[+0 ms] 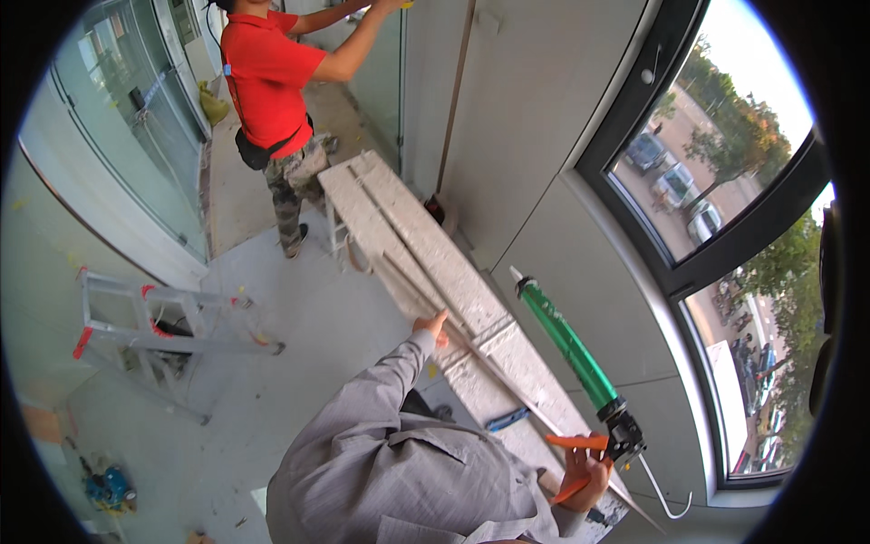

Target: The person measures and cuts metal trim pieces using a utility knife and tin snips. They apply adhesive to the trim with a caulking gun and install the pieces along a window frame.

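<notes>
My right hand [587,480] is wrapped round the orange handle of a caulking gun [571,349]. Its green tube points up and away, ending in a pale nozzle, and a bent white rod sticks out at the back. Farther forward, my left hand [433,328] is closed at the left edge of a speckled plank bench [412,213], with its fingers against a long thin strip [494,367]. That strip lies lengthwise along the planks and runs back past my right hand. Between the hands, a blue-handled tool [507,419] rests on the bench.
A co-worker in a red shirt [267,82] stands beyond the bench with arms raised. An aluminium stepladder [163,340] is on the left, and a blue power tool [111,490] sits on the floor. Wall panels [544,263] and a dark-framed window [684,272] border the right side.
</notes>
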